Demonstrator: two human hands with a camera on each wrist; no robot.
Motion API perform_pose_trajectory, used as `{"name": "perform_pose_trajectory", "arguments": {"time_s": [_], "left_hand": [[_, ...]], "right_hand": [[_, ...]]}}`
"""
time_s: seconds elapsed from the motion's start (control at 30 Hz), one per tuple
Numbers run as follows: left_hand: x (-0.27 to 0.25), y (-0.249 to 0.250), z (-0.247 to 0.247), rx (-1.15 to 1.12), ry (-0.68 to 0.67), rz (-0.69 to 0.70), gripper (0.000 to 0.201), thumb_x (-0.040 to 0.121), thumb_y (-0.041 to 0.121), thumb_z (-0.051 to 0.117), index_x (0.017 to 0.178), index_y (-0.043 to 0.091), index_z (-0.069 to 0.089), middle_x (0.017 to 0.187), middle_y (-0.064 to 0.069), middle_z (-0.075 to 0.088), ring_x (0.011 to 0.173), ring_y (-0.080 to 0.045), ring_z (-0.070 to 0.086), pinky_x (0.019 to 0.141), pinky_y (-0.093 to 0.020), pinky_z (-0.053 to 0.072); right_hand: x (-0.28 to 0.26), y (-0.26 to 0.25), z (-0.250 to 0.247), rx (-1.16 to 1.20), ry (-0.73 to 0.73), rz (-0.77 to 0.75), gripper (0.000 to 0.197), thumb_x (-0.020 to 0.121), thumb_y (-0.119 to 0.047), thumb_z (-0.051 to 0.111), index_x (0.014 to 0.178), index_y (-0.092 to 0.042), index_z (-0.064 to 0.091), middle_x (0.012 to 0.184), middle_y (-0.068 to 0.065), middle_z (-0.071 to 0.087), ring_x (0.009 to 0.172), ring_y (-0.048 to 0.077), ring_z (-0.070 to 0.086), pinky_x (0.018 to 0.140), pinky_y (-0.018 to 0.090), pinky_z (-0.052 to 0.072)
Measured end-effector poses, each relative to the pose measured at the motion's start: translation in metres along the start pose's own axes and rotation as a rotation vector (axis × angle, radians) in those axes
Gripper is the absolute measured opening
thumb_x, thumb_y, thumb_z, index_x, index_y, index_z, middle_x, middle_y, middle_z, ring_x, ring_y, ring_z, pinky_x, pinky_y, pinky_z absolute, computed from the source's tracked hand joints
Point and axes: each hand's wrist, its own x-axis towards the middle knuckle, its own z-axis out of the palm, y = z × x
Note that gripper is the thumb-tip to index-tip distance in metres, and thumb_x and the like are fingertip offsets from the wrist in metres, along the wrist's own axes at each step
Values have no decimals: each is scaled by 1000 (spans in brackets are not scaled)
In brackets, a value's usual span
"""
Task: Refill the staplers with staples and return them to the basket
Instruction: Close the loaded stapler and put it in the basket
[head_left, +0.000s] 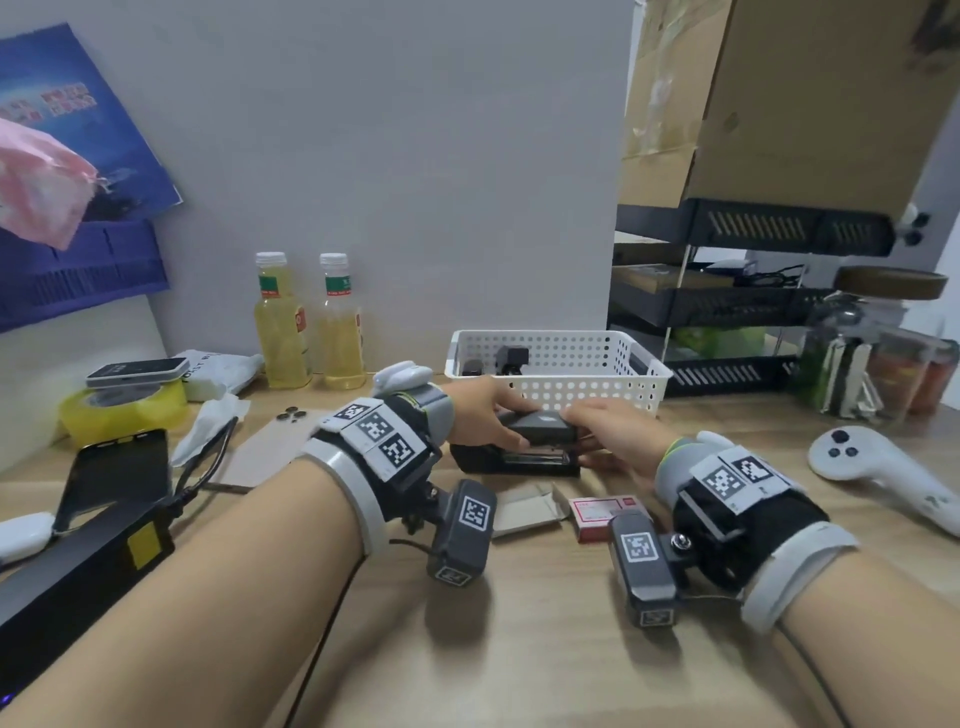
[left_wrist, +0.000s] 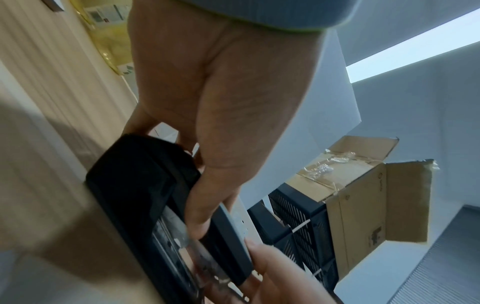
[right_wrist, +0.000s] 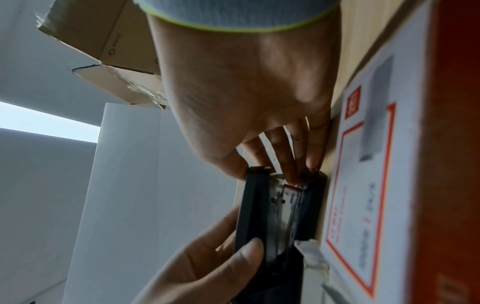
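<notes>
A black stapler (head_left: 519, 449) lies on the wooden table just in front of the white perforated basket (head_left: 597, 387). Its top cover is slightly raised, and the metal magazine (right_wrist: 285, 207) shows underneath. My left hand (head_left: 505, 434) grips the cover from the left, thumb on its near edge (left_wrist: 182, 174). At the stapler's right end my right hand (head_left: 582, 431) pinches it, thumb on the cover and fingertips at the magazine's tip (right_wrist: 267, 171). A red staple box (head_left: 597, 512) lies near my right wrist. Two more dark staplers (head_left: 511, 358) stand inside the basket.
An open cardboard tray (head_left: 524, 506) lies beside the staple box. Two yellow drink bottles (head_left: 306, 322), yellow tape (head_left: 122, 410), phones and cables crowd the left. A white controller (head_left: 872, 462), jars and a black shelf rack (head_left: 727, 306) stand to the right.
</notes>
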Motion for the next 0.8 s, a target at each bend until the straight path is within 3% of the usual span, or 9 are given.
{"name": "perform_pose_trajectory", "arguments": {"time_s": [0.13, 0.2, 0.3, 0.37, 0.47, 0.63, 0.8], "left_hand": [[-9, -6, -4, 3, -79, 31, 59, 85, 35, 73, 139, 44, 49, 123, 6, 61, 109, -21, 58, 99, -40, 48], [-12, -11, -4, -59, -79, 12, 57, 82, 30, 78, 135, 32, 55, 123, 3, 65, 110, -22, 60, 100, -41, 49], [-18, -21, -10, -423, -67, -27, 54, 76, 16, 84, 126, 22, 64, 112, -5, 72, 101, -26, 69, 87, -40, 59], [-24, -25, -18, -755, -26, 24, 49, 78, 4, 80, 124, 13, 65, 109, -13, 72, 96, -30, 73, 76, -39, 62], [-22, -28, -31, -1039, 65, 138, 42, 82, -4, 73, 123, 3, 63, 116, -22, 69, 100, -35, 72, 75, -41, 61], [-5, -30, -47, -1310, 222, 236, 49, 75, 7, 77, 123, 5, 63, 110, -23, 67, 97, -37, 71, 79, -49, 61], [15, -36, -44, -1482, 413, 213, 42, 84, 6, 74, 123, 0, 59, 113, -21, 69, 99, -34, 72, 80, -43, 60]], "right_hand": [[-4, -2, 2, 24, 4, -6, 18, 97, -24, 50, 98, -13, 64, 97, 9, 66, 86, 19, 64, 71, 26, 51], [-6, -8, 2, 25, -2, -1, 17, 97, -26, 49, 96, -15, 63, 94, 6, 66, 82, 19, 65, 76, 31, 52], [-8, -17, -4, 15, -8, 7, 26, 94, -28, 48, 104, -12, 66, 101, 7, 68, 83, 26, 72, 85, 41, 57], [-10, -25, -8, 52, -57, 11, 32, 91, -26, 47, 109, -9, 68, 105, 11, 70, 80, 32, 75, 84, 47, 60], [-14, -43, -12, 94, -131, -32, 33, 94, -25, 45, 106, -4, 67, 96, 15, 72, 83, 36, 73, 84, 50, 60], [-8, -88, -24, 34, -294, -94, 49, 98, -50, 47, 123, -12, 65, 114, 24, 71, 99, 41, 70, 75, 41, 58], [19, -114, -32, 42, -281, -75, 55, 95, -53, 51, 130, -10, 61, 112, 28, 64, 74, 30, 65, 63, 34, 51]]}}
